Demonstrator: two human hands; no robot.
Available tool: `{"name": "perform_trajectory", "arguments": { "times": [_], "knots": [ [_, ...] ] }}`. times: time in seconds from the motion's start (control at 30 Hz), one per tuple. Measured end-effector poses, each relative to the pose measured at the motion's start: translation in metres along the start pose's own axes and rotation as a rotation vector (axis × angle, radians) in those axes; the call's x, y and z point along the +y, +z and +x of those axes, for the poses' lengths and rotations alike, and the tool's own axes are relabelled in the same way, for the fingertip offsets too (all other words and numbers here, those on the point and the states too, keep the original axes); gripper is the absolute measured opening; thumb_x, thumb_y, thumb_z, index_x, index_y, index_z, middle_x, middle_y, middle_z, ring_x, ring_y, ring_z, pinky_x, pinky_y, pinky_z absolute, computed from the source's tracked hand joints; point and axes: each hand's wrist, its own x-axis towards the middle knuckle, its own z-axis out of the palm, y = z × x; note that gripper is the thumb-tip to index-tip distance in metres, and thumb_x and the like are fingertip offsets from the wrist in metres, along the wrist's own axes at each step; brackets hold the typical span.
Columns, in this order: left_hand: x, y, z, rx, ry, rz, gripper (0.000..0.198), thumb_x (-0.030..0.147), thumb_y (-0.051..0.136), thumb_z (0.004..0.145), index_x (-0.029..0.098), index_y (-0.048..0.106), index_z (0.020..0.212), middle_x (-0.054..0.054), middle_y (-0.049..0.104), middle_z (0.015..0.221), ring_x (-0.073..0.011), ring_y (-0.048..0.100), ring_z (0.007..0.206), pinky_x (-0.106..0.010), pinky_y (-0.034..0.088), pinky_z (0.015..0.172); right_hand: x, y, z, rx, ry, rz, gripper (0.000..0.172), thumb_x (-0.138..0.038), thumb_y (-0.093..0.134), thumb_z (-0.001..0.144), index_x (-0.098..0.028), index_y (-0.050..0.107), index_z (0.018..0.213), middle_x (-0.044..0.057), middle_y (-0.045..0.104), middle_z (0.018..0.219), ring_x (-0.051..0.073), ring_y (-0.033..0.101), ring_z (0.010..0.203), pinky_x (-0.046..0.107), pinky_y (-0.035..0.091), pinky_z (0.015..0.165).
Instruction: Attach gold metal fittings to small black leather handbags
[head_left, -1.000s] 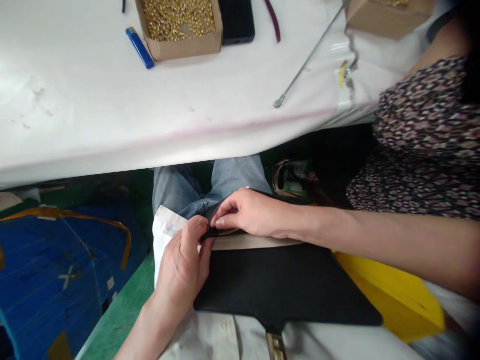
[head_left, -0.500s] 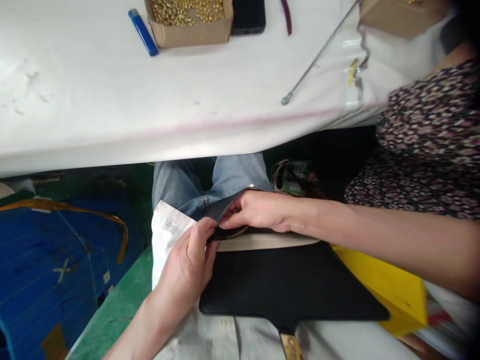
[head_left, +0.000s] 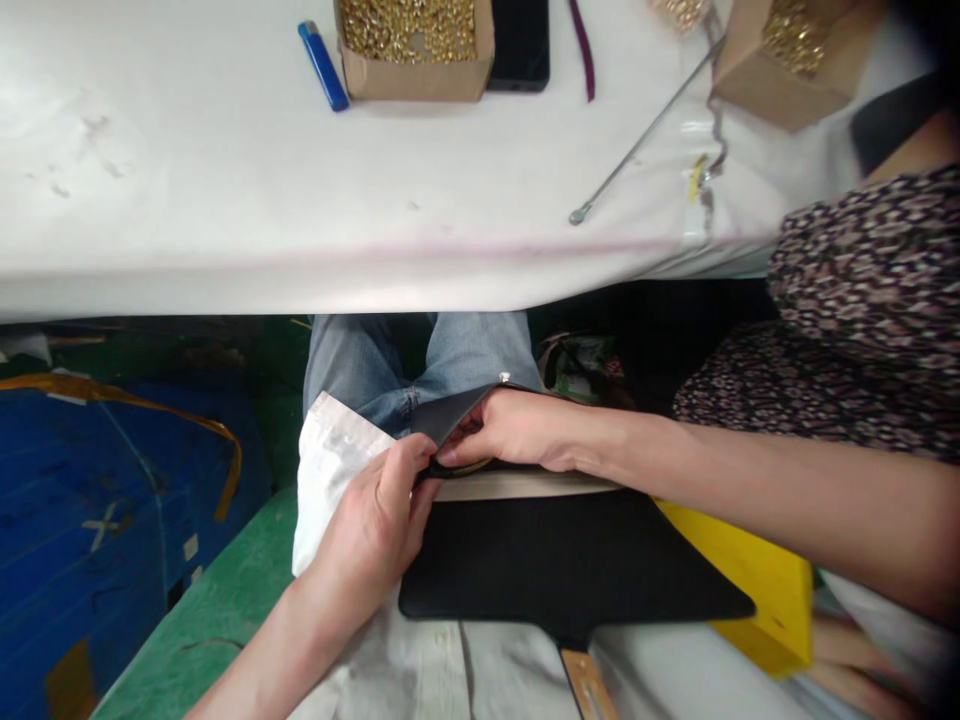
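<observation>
A black leather bag (head_left: 577, 560) lies across my lap with its flap folded back toward my body. A narrow tab with a tan end (head_left: 589, 685) hangs from the flap's edge. Thumb and fingers of my left hand (head_left: 386, 505) pinch the left corner of the bag's mouth. My right hand (head_left: 514, 430) reaches into the opening from the right; its thumb and fingers are closed at the inner edge near the left corner, and some fingertips are hidden inside. A pale strip (head_left: 532, 485) runs along the opening, and a small shiny metal piece (head_left: 505, 378) shows on the front panel.
On the white-covered table (head_left: 262, 200) are a blue lighter (head_left: 324, 67), boxes of gold-coloured fittings (head_left: 416, 80) and a thin metal rod (head_left: 645, 135). A person in a patterned garment (head_left: 862, 300) sits close on my right. A yellow box (head_left: 757, 580) is beside my lap.
The camera view has shifted slightly, so the table items appear lower and further right. Both hands keep nearly the same place on the bag.
</observation>
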Motion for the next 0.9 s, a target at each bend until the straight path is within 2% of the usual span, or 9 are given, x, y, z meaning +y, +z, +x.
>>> {"name": "perform_trajectory", "arguments": {
  "times": [0.2, 0.33, 0.47, 0.6, 0.67, 0.8, 0.83, 0.9],
  "knots": [
    [-0.001, 0.001, -0.004, -0.063, -0.030, -0.035, 0.028, 0.017, 0.063, 0.111, 0.025, 0.053, 0.136, -0.004, 0.072, 0.112, -0.0177, 0.072, 0.089, -0.029, 0.056, 0.077, -0.003, 0.005, -0.003, -0.044, -0.034, -0.061, 0.024, -0.031, 0.098, 0.068, -0.021, 0.084, 0.084, 0.003, 0.082, 0.090, 0.023, 0.073, 0.085, 0.032, 0.058, 0.079],
    [0.001, 0.001, -0.005, -0.056, -0.067, -0.084, 0.028, 0.016, 0.066, 0.108, 0.026, 0.054, 0.131, -0.002, 0.071, 0.110, -0.0160, 0.071, 0.087, -0.027, 0.055, 0.077, -0.007, 0.004, -0.008, -0.033, -0.061, -0.236, 0.013, -0.028, 0.092, 0.076, -0.021, 0.083, 0.082, 0.001, 0.081, 0.086, 0.022, 0.072, 0.082, 0.030, 0.057, 0.076],
    [0.004, -0.001, -0.003, -0.043, -0.094, -0.112, 0.031, 0.014, 0.069, 0.106, 0.026, 0.055, 0.130, -0.001, 0.072, 0.112, -0.0151, 0.071, 0.088, -0.026, 0.056, 0.078, -0.011, -0.002, -0.008, -0.085, -0.126, -0.404, 0.014, -0.029, 0.089, 0.082, -0.022, 0.087, 0.093, -0.001, 0.083, 0.092, 0.023, 0.074, 0.086, 0.030, 0.058, 0.081],
    [0.008, -0.004, -0.003, 0.042, -0.176, -0.091, 0.030, 0.019, 0.079, 0.101, 0.026, 0.060, 0.123, -0.001, 0.074, 0.110, -0.0195, 0.073, 0.097, -0.032, 0.057, 0.087, -0.008, -0.003, -0.005, -0.158, -0.197, -0.366, 0.016, -0.031, 0.085, 0.088, -0.023, 0.087, 0.102, 0.000, 0.084, 0.101, 0.023, 0.074, 0.093, 0.032, 0.058, 0.088],
    [0.011, -0.006, -0.006, 0.030, -0.267, -0.126, 0.030, 0.024, 0.083, 0.099, 0.026, 0.064, 0.122, -0.004, 0.076, 0.118, -0.0241, 0.074, 0.109, -0.037, 0.058, 0.096, -0.005, -0.002, -0.005, -0.156, -0.220, -0.369, 0.014, -0.030, 0.083, 0.091, -0.022, 0.086, 0.103, 0.000, 0.084, 0.104, 0.024, 0.074, 0.097, 0.032, 0.057, 0.090],
    [0.015, -0.006, -0.012, -0.050, -0.370, -0.256, 0.036, 0.028, 0.075, 0.103, 0.026, 0.065, 0.138, -0.011, 0.071, 0.145, -0.0310, 0.067, 0.138, -0.048, 0.054, 0.118, 0.000, 0.006, -0.011, -0.121, -0.230, -0.418, 0.011, -0.027, 0.075, 0.100, -0.021, 0.082, 0.106, 0.000, 0.083, 0.107, 0.023, 0.074, 0.100, 0.031, 0.054, 0.091],
    [0.016, -0.006, -0.012, -0.039, -0.392, -0.293, 0.039, 0.027, 0.072, 0.104, 0.025, 0.064, 0.143, -0.011, 0.071, 0.147, -0.0313, 0.067, 0.140, -0.048, 0.055, 0.118, 0.000, 0.008, -0.013, -0.097, -0.254, -0.435, 0.011, -0.027, 0.073, 0.103, -0.021, 0.081, 0.106, 0.000, 0.083, 0.107, 0.023, 0.074, 0.100, 0.031, 0.054, 0.091],
    [0.016, -0.005, -0.010, -0.009, -0.460, -0.382, 0.042, 0.027, 0.067, 0.107, 0.024, 0.064, 0.149, -0.012, 0.075, 0.142, -0.0301, 0.074, 0.129, -0.042, 0.063, 0.103, -0.002, 0.013, -0.018, -0.017, -0.328, -0.518, 0.011, -0.024, 0.069, 0.106, -0.022, 0.080, 0.104, -0.001, 0.083, 0.105, 0.021, 0.074, 0.097, 0.030, 0.052, 0.089]
  ]
}}
